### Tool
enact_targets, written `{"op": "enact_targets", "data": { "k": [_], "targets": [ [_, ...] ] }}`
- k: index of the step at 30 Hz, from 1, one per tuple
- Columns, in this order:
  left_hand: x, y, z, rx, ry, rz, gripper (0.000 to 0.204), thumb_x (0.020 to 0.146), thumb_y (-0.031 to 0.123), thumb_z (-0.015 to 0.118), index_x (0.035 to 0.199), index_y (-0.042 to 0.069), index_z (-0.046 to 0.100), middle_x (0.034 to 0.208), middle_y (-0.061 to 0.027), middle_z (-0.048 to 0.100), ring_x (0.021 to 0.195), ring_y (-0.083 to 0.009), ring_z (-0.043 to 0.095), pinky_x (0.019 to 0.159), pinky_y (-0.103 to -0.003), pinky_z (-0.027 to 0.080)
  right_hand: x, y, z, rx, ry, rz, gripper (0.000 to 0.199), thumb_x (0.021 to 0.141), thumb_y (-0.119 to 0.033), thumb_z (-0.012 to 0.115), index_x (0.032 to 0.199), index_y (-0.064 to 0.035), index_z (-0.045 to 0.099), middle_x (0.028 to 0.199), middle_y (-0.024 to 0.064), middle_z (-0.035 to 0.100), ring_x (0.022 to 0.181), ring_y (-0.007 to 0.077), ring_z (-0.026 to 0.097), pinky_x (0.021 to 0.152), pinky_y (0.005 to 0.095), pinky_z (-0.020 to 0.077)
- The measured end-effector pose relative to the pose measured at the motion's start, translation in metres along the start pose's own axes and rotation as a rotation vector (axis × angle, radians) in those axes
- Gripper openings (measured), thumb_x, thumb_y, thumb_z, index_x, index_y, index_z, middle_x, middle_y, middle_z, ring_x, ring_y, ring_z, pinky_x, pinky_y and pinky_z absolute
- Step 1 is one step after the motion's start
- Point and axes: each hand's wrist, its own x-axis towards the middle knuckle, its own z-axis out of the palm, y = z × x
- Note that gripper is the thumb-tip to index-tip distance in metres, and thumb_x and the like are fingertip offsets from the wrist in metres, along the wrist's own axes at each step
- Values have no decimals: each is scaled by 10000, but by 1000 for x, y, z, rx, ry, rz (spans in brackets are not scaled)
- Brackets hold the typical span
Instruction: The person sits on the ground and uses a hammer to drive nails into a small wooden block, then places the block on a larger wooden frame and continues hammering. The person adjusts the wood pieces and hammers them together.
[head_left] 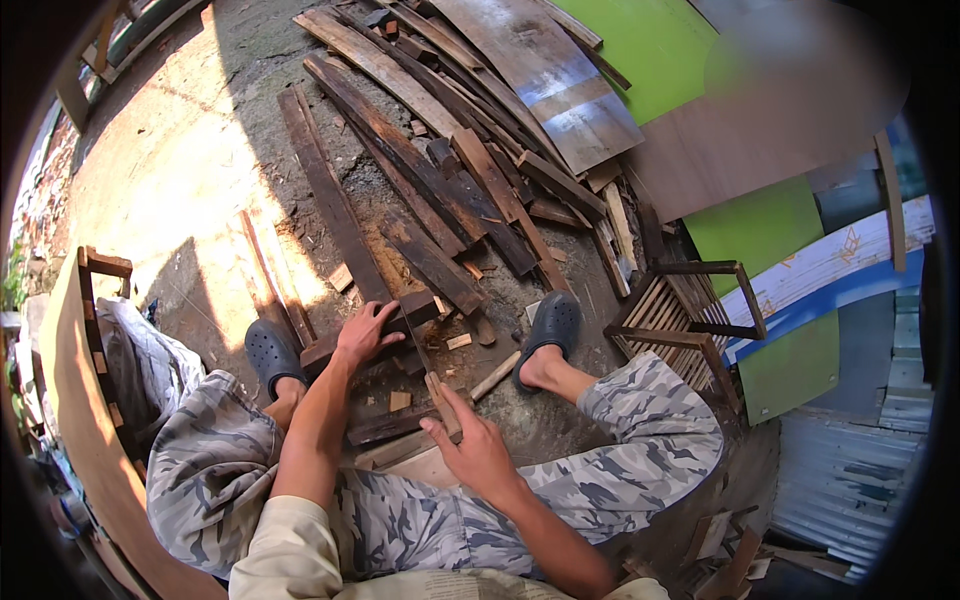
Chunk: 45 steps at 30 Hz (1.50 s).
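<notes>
My right hand [474,448] is wrapped round the wooden handle [441,400] of a handsaw, whose thin dark blade [417,343] points away from me. The blade runs close beside the near end of a long dark board [345,215]. That end rests across a thick wooden block [330,346] lying crosswise between my feet. My left hand [364,334] presses on the wood there, left of the blade, with its fingers spread. Exactly where the teeth meet the wood is too small to tell.
Sawdust [398,258] and offcuts lie around the block. A pile of dark planks [420,165] stretches ahead, with a wide panel [555,90] on top. A slatted wooden frame [690,310] stands at the right. My clogs [556,325] flank the work; a curved wooden panel [80,400] stands left.
</notes>
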Motion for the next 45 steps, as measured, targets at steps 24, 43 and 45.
{"op": "enact_targets", "data": {
  "k": [24,43,45],
  "targets": [
    [16,-5,-12,-59,-110,-300,1075,706,849,641,1238,-76,512,1205,-262,603,1181,-395,585,1002,-473,482,51,-9,6,-25,-33,154,573,982,-363,638,1420,-17,507,1088,313,685,991,487,675,854,476,532],
    [13,3,-12,-9,-135,-350,1018,721,886,574,1203,-10,540,1155,-230,647,1125,-385,635,922,-463,514,69,-29,14,-55,-52,193,577,994,-339,618,1435,6,475,1204,321,647,1114,477,641,939,467,513],
    [15,-2,-15,-31,-192,-308,1017,718,859,616,1225,-18,518,1167,-227,640,1126,-391,633,928,-471,518,67,-32,10,-53,-55,236,571,995,-334,618,1438,-4,477,1201,321,649,1107,476,647,938,466,513]
  ]
}}
